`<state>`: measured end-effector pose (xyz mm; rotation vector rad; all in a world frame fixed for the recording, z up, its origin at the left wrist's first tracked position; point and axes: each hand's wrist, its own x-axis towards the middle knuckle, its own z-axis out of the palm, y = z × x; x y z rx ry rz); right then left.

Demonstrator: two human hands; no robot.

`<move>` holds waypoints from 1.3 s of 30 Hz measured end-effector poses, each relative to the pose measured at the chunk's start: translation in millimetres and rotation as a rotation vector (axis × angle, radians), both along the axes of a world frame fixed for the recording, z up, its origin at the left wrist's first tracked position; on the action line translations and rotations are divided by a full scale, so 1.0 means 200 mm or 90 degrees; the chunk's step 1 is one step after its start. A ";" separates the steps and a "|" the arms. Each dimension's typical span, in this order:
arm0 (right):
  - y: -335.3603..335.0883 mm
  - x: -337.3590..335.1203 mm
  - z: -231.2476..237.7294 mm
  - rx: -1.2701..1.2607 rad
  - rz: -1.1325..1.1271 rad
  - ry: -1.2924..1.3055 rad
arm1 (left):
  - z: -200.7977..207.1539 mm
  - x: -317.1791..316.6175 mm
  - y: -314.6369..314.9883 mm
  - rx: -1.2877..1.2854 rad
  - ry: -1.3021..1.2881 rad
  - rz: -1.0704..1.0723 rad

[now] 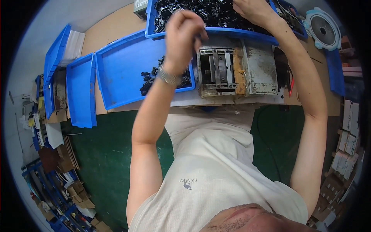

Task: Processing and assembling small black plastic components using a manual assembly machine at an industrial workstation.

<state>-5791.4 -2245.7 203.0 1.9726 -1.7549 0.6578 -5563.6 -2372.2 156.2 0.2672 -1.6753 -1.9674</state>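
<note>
My left hand [183, 36] is raised in front of the large blue bin [232, 31], its fingers curled closed. A dark bit shows by its fingertips, too small to name. At the bin's far right, my right hand [254, 11] reaches in among many small black plastic parts [216, 15]; its fingers point down together, partly cut off by the upper edge. Below the bin sits a worn metal fixture [221, 69] with rails and a slotted opening. Beneath my left wrist, a shallow blue tray [119, 73] holds a small heap of black parts [148, 82].
A narrower blue tray [81, 91] stands left of the shallow one, with another tilted tray [56, 54] beyond. A round light-blue fan [323, 29] is at the far right. Red-handled pliers [291, 87] lie right of the fixture. Shelves with boxes [79, 193] line the left.
</note>
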 end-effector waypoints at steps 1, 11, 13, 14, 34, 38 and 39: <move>0.01 0.01 0.02 0.125 -0.134 0.134 | 0.04 -0.06 -0.12 0.072 0.026 0.003; 0.28 0.48 -0.22 0.072 -0.016 -0.492 | 0.01 -0.45 -0.42 -0.866 -0.105 0.392; 0.36 0.56 -0.32 0.084 -0.038 -0.478 | 0.12 -0.42 -0.33 -0.649 -0.086 0.211; 0.36 0.61 -0.34 0.122 -0.051 -0.499 | 0.09 -0.44 -0.39 -0.735 -0.168 0.293; -0.02 0.85 -0.34 0.217 0.119 -0.367 | -0.45 0.67 -0.44 -0.230 -0.274 0.240; -0.26 0.97 -0.43 0.304 0.102 -0.218 | -0.47 0.66 -0.41 -0.375 -0.212 0.272; -0.26 0.99 -0.41 0.270 0.118 -0.185 | -0.47 0.68 -0.41 -0.322 -0.154 0.290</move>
